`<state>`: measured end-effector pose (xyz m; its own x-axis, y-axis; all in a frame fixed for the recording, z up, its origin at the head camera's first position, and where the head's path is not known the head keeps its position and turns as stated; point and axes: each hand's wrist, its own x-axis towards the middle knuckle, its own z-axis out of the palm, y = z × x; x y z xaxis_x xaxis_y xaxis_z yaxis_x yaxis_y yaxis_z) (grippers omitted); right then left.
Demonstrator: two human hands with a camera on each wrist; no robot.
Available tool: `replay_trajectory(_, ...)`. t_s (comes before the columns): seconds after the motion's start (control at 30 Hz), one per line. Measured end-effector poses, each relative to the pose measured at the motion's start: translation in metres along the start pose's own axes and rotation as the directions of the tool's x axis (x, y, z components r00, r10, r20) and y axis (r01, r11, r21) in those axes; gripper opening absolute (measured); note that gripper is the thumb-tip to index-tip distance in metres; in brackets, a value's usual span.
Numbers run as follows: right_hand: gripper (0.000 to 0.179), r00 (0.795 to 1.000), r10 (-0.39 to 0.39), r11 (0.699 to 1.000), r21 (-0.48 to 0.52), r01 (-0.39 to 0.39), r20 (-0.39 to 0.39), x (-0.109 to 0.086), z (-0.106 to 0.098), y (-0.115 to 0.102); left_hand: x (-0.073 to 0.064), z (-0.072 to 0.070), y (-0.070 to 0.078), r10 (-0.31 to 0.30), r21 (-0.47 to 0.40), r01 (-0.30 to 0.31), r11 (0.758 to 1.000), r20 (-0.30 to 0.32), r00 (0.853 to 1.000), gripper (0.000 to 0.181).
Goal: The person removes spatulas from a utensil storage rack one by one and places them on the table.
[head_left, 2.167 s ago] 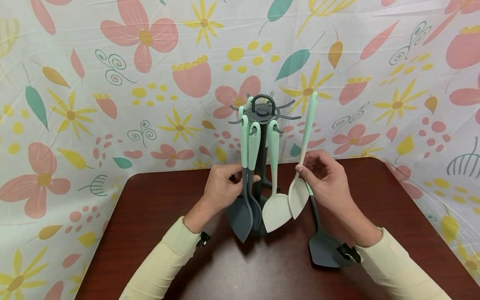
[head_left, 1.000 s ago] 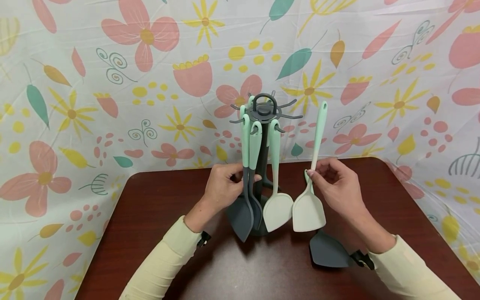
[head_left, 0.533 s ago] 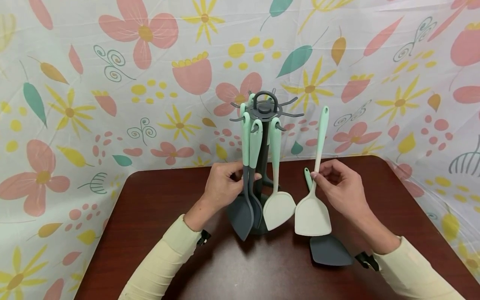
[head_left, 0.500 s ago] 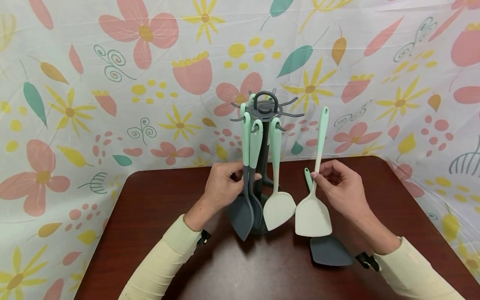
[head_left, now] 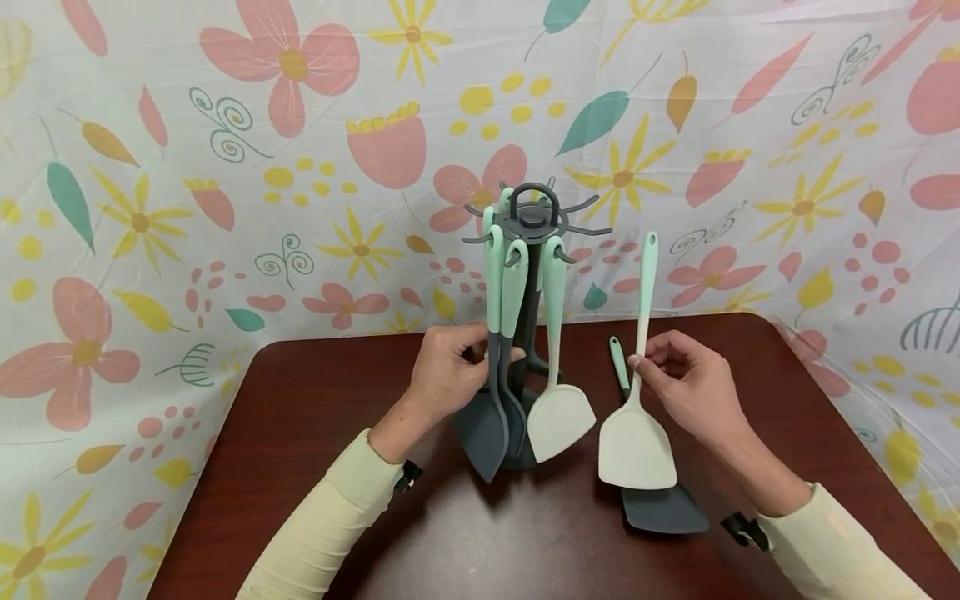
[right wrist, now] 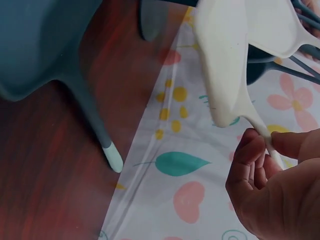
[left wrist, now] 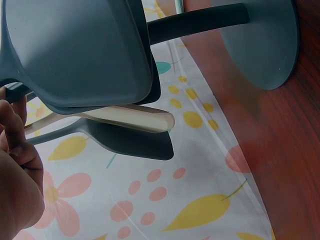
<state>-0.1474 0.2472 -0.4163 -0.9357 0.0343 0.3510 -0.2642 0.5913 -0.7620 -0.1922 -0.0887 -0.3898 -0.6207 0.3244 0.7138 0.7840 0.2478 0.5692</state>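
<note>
My right hand (head_left: pixel 697 383) pinches the lower handle of a white spatula (head_left: pixel 637 450) with a mint-green grip. This spatula is upright, blade down, to the right of a dark utensil stand (head_left: pixel 532 218). In the right wrist view, thumb and fingers meet on its thin white neck (right wrist: pixel 257 122). My left hand (head_left: pixel 446 371) grips the stand's post behind the hanging handles, its fingers partly hidden by them. On the stand's hooks hang dark utensils, including a dark spatula (head_left: pixel 483 433), and another white utensil (head_left: pixel 561 421).
A dark spatula (head_left: pixel 663 510) with a green handle end (head_left: pixel 618 362) lies on the brown table (head_left: pixel 315 433), partly behind the white spatula. Bare hooks (head_left: pixel 588 230) stick out at the stand's right. A floral cloth (head_left: pixel 300 208) hangs behind the table.
My right hand has moved the white spatula rightward and down, away from the hanging white utensil, and its blade has turned to face the head camera. The left hand stays on the stand.
</note>
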Motion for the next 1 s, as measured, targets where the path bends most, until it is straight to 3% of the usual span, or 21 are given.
replay_trajectory(0.27, 0.009, 1.000, 0.003, 0.999, -0.043, -0.002, 0.018, -0.004, -0.005, 0.006, 0.000, 0.000, 0.000, 0.005, -0.005, -0.005, 1.000, -0.004, 1.000, 0.025)
replay_trajectory(0.57, 0.010, 0.997, 0.041, 0.994, -0.102, -0.034, 0.060, -0.010, -0.008, 0.012, 0.000, 0.001, 0.001, -0.010, -0.020, 0.011, 1.000, 0.002, 1.000, 0.013)
replay_trajectory(1.0, 0.011, 0.986, 0.077, 0.991, -0.119, -0.060, 0.148, -0.016, -0.010, 0.021, 0.000, 0.000, 0.002, -0.005, -0.007, 0.005, 1.000, 0.002, 1.000, 0.011)
